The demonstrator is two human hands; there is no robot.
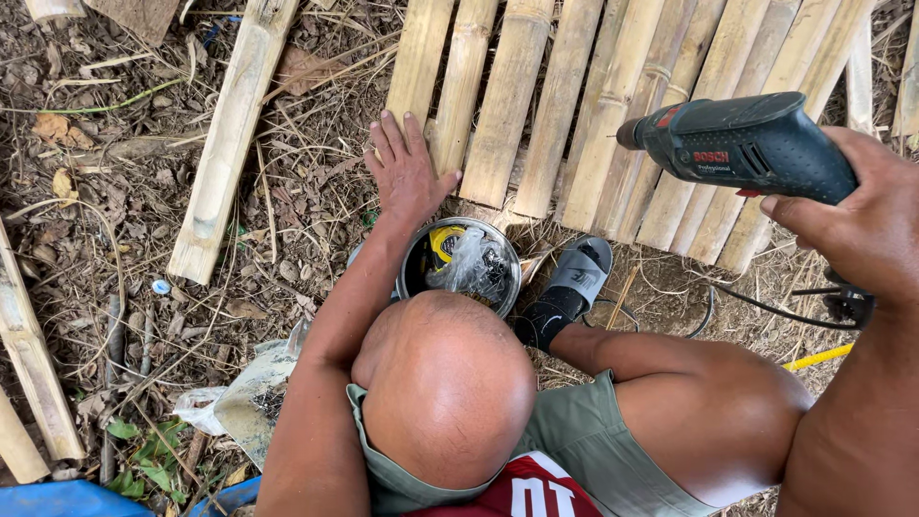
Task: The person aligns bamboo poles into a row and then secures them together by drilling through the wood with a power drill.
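Observation:
My left hand (407, 170) lies flat with fingers spread on the dry litter, its fingertips against the near end of the leftmost slats of a bamboo slat panel (565, 105). It holds nothing. My right hand (862, 222) grips a dark green electric drill (747, 144) by its handle, up at the right, with the chuck pointing left over the slats. Just below my left wrist stands a round metal bowl (414, 273) with a yellow tape measure (443, 241) and a clear plastic bag (477, 263) in it.
My bent knees (450, 383) and a foot in a grey sandal (579, 273) fill the lower middle. A loose split bamboo piece (228, 144) lies to the left, more bamboo pieces (33, 369) at the far left. A black cord (766, 308) and a yellow strip (816, 358) run at right.

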